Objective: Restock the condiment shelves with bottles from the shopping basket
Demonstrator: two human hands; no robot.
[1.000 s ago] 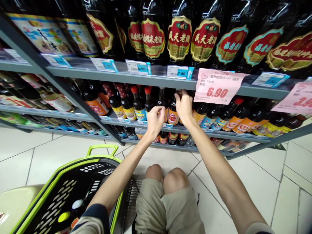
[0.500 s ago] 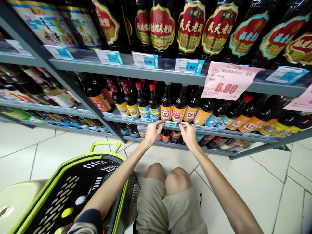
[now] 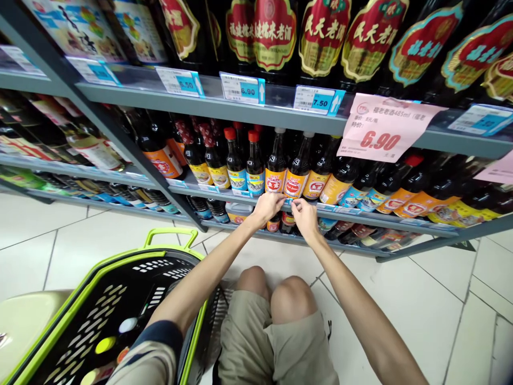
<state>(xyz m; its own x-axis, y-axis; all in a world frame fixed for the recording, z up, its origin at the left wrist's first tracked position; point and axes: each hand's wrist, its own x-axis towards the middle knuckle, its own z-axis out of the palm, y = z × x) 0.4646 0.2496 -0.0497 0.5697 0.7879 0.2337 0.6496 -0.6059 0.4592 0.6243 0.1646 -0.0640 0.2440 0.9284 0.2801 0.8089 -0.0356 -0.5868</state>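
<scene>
I crouch before a grey store shelf (image 3: 401,220) of dark sauce bottles. My left hand (image 3: 267,206) and my right hand (image 3: 305,219) meet at the shelf's front edge, just under two dark bottles with orange-red labels (image 3: 274,179) (image 3: 295,184). Both hands have bent fingers pinched together at the price-tag strip. Whatever the fingertips grip is too small to make out. Neither hand touches a bottle.
A black shopping basket with a lime-green rim (image 3: 168,255) stands on the tiled floor at my left. My knees (image 3: 280,294) are below the hands. A pink 6.90 sign (image 3: 385,128) hangs from the upper shelf, which carries large dark bottles (image 3: 276,32).
A second ago both hands were up among the bottle necks. They dropped to the shelf's front edge, then drew closer together there.
</scene>
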